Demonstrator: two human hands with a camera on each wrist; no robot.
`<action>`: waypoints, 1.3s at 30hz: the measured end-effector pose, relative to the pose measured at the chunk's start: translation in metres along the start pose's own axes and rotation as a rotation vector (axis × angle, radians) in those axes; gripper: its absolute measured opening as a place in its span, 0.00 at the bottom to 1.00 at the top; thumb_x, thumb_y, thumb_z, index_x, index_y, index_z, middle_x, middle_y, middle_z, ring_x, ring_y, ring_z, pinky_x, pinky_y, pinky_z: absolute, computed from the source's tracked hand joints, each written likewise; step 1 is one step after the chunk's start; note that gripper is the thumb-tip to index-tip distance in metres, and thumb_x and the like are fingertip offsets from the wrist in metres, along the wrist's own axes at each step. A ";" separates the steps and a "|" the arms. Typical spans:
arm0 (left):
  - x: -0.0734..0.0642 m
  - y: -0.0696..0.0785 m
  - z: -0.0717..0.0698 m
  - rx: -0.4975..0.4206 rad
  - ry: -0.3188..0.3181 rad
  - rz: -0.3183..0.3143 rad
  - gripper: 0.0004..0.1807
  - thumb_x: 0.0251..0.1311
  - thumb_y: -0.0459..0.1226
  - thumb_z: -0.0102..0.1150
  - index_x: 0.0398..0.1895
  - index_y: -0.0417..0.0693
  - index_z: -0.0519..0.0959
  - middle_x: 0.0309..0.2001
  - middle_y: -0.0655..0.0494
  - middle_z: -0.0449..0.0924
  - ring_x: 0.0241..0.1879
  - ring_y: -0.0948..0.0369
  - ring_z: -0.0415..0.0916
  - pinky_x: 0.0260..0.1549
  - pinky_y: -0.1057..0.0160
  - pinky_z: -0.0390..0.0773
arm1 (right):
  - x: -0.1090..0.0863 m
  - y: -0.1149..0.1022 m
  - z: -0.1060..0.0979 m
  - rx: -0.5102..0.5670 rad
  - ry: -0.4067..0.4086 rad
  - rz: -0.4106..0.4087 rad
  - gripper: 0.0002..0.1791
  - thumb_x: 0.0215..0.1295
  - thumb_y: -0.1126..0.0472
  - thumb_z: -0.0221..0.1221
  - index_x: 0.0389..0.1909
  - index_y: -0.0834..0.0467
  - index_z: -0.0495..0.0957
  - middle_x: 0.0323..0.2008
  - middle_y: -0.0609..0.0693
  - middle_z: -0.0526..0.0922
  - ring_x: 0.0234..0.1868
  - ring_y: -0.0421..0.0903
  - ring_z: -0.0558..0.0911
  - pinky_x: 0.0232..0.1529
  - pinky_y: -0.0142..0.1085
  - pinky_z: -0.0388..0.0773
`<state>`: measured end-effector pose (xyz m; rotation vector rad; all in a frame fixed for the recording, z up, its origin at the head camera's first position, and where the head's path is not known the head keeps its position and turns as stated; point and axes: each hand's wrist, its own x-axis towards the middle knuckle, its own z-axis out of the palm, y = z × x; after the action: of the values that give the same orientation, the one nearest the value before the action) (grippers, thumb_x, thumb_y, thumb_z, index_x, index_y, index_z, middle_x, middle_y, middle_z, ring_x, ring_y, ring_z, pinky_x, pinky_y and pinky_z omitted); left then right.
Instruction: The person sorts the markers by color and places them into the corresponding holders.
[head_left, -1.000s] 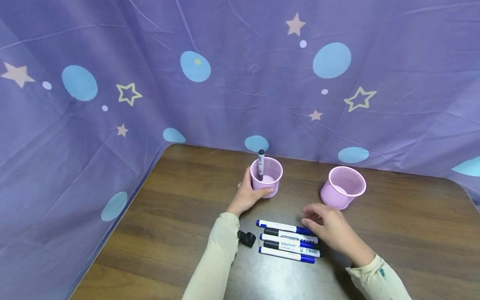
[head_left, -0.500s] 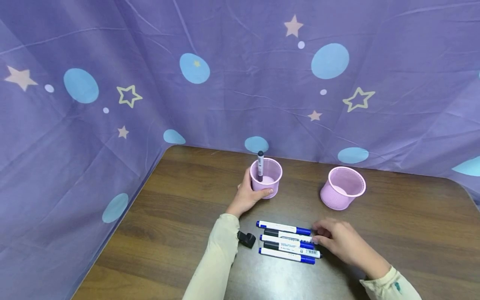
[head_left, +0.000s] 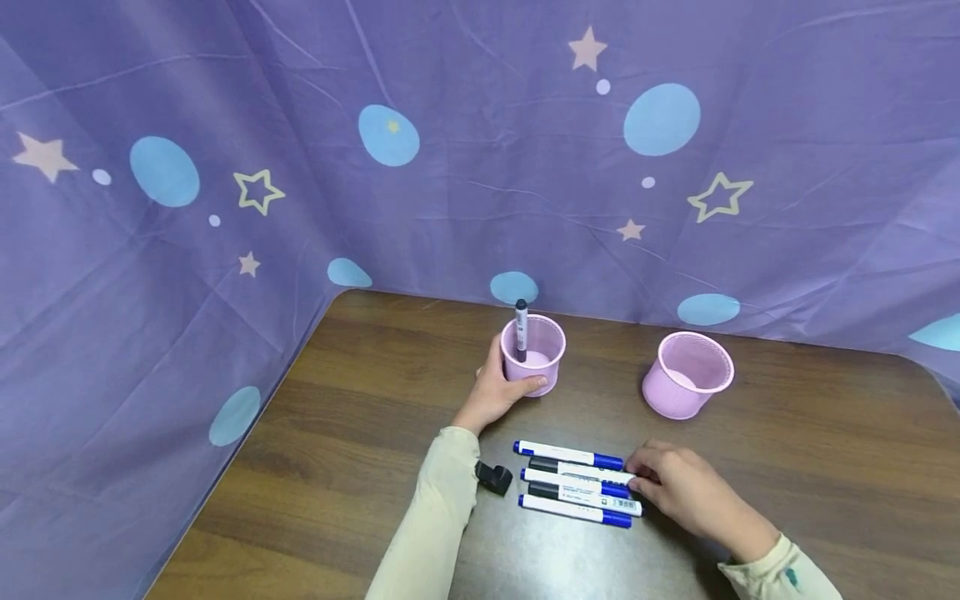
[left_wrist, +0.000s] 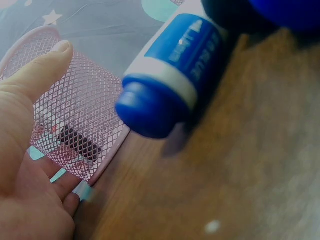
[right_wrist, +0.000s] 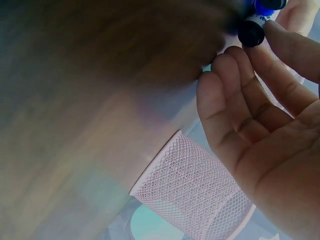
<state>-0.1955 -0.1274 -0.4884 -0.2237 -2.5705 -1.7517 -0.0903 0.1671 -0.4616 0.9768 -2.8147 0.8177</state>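
Note:
My left hand [head_left: 495,393] grips a pink mesh pen cup [head_left: 552,373] from its left side, thumb across the front. Inside that cup leans one black-capped marker [head_left: 521,328]; its dark end shows through the mesh in the left wrist view. Several whiteboard markers lie side by side in front of the cups, blue ones such as the rearmost blue marker [head_left: 558,451] alternating with black. At their right ends, my right hand [head_left: 693,496] pinches the end of the rear black marker [right_wrist: 251,33] between thumb and forefinger, the other fingers loosely bent.
A second pink mesh cup [head_left: 678,398] stands upright at the right, beyond my right hand, with no marker in it. A black strap piece [head_left: 495,478] sits by my left sleeve. Purple patterned cloth [head_left: 480,167] hangs behind and left of the wooden table [head_left: 337,433].
My right hand has come from in front of the right cup down and rightward to the markers' right ends, and its fingers have closed on the rear black marker. The left hand stays put.

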 end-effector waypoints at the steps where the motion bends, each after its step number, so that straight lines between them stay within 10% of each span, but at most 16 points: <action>1: 0.000 0.000 0.000 0.001 0.001 0.000 0.53 0.50 0.46 0.78 0.77 0.59 0.56 0.69 0.48 0.70 0.65 0.41 0.62 0.64 0.37 0.57 | 0.000 0.000 0.000 -0.001 0.000 -0.001 0.10 0.55 0.66 0.73 0.31 0.51 0.82 0.29 0.33 0.74 0.29 0.33 0.73 0.29 0.36 0.74; 39: 0.000 0.000 0.000 0.012 0.003 0.004 0.54 0.49 0.46 0.78 0.77 0.59 0.56 0.69 0.48 0.70 0.65 0.40 0.62 0.64 0.37 0.58 | -0.025 0.008 -0.009 -0.124 0.006 -0.007 0.16 0.46 0.68 0.75 0.31 0.50 0.80 0.29 0.34 0.71 0.29 0.34 0.71 0.28 0.38 0.75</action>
<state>-0.1960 -0.1277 -0.4884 -0.2258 -2.5762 -1.7337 -0.0763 0.1904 -0.4626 0.9634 -2.8164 0.6357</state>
